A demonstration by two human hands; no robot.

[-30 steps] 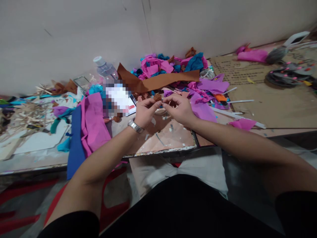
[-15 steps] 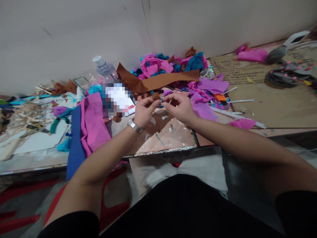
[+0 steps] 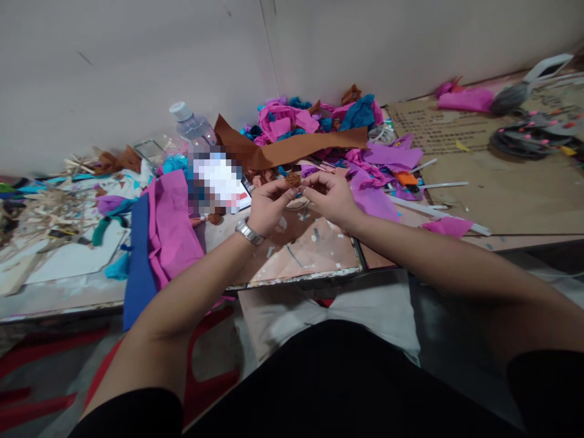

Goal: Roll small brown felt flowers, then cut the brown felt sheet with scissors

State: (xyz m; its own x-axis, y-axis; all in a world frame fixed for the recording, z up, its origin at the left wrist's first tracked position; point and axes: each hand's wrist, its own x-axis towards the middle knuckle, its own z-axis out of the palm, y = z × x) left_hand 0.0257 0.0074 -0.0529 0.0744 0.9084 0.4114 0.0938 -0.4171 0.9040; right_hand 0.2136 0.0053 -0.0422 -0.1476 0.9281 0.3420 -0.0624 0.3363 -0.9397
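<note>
Ball [image 3: 292,179], brown and crinkled, is held up over the table [image 3: 314,258], between the two hands. It is pinched from the left and below by thumb and forefinger of the left hand [image 3: 267,204], which are closed almost together. By the right hand [image 3: 335,198] the ball is met on its right side, thumb and forefinger bent close to each other; whether anything is gripped there cannot be told, as the tips are too small to make out. A watch [image 3: 249,232] is worn on the left wrist. Just left of that hand a phone [image 3: 221,179] is seen, partly blurred, with a bottle [image 3: 194,128] behind it. Beyond the hands a brown strip [image 3: 296,153] is stretched out, backed by heaped scraps [image 3: 285,121] in pink, blue and purple. A pink sheet [image 3: 176,228] is laid beside a blue sheet [image 3: 137,261], farther left. At the right, cardboard [image 3: 511,204] is spread.
</note>
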